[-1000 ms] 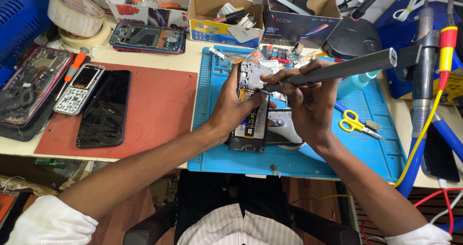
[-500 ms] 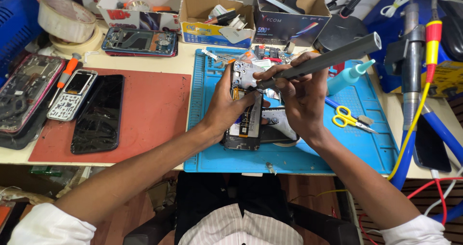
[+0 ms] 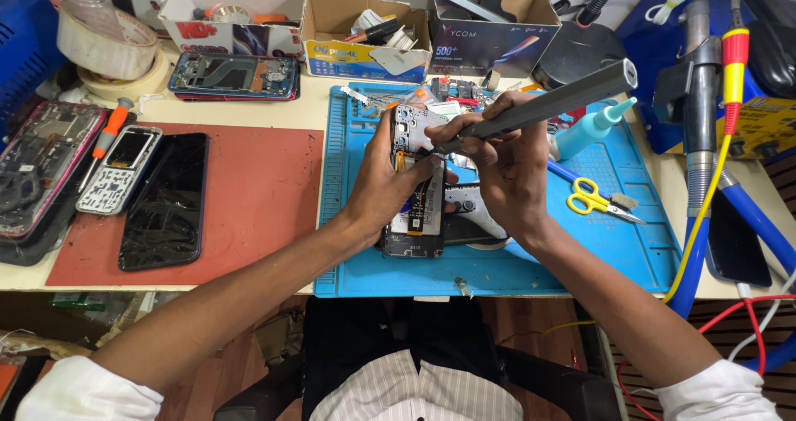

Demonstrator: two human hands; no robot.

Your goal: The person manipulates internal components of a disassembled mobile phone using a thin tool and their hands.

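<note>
My left hand (image 3: 383, 187) grips an opened smartphone (image 3: 414, 214) with its back cover off, tilted up over the blue work mat (image 3: 630, 247). Its battery and circuit board show. My right hand (image 3: 507, 168) holds a long grey electric screwdriver (image 3: 547, 106), its tip set against the upper part of the phone near the camera area. Both hands sit close together at the mat's middle. A dark part (image 3: 468, 226) lies on the mat beneath the right hand, partly hidden.
Yellow-handled scissors (image 3: 593, 199) and a light-blue squeeze bottle (image 3: 590, 127) lie right of my hands. On the red mat (image 3: 257, 197) rest a cracked black phone (image 3: 164, 200) and a keypad phone frame (image 3: 118, 169). Cardboard boxes (image 3: 365, 24), tape rolls (image 3: 112, 56) and soldering tools (image 3: 701, 114) line the edges.
My view has shifted slightly; both hands stay on the phone and the screwdriver's rear end has tilted a little higher to the right.
</note>
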